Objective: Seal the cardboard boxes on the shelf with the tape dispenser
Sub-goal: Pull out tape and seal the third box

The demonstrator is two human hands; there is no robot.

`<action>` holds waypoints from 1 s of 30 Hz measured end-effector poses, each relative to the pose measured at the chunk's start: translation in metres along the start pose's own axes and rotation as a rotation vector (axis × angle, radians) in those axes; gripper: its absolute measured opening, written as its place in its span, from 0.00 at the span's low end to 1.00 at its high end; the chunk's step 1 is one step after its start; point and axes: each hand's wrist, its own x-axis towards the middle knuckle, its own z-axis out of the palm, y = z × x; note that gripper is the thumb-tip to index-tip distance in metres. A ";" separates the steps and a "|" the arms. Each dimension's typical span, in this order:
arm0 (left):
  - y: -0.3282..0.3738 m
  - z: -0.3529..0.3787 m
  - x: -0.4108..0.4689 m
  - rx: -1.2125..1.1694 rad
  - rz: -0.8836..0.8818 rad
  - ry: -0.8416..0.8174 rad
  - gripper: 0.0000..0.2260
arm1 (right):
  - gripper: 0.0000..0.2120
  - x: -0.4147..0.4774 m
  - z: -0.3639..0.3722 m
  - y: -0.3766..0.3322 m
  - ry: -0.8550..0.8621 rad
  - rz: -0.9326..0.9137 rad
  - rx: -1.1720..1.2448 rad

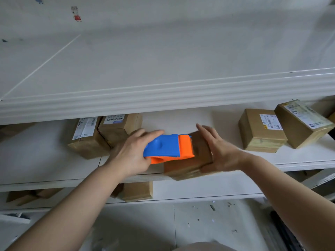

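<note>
The white shelf (pixel 45 160) bears five cardboard boxes. A plain box (pixel 186 169) sits at its front edge. At that box's 10 o'clock stand a long labelled box (pixel 87 140) and a shorter labelled box (pixel 117 129) (the two touching). At 2 o'clock a squat box (pixel 261 133) sits just beside a tilted box (pixel 304 125).

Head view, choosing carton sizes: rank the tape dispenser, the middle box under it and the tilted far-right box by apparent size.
1-2. tilted far-right box and middle box: alike; the latter is nearer and partly covered.
3. tape dispenser

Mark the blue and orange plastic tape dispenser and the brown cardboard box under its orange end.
blue and orange plastic tape dispenser (pixel 163 145), head view, on the blue shell.
brown cardboard box (pixel 183 169), head view, on the near side face.
</note>
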 end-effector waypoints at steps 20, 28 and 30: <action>-0.040 -0.025 -0.022 0.113 -0.119 -0.169 0.46 | 0.64 -0.010 0.031 0.039 0.009 0.083 -0.141; -0.068 -0.022 -0.037 0.016 -0.159 -0.132 0.45 | 0.64 -0.009 0.031 0.039 -0.012 0.091 -0.161; -0.071 -0.017 -0.036 0.028 -0.158 -0.145 0.45 | 0.64 -0.009 0.030 0.038 -0.017 0.094 -0.169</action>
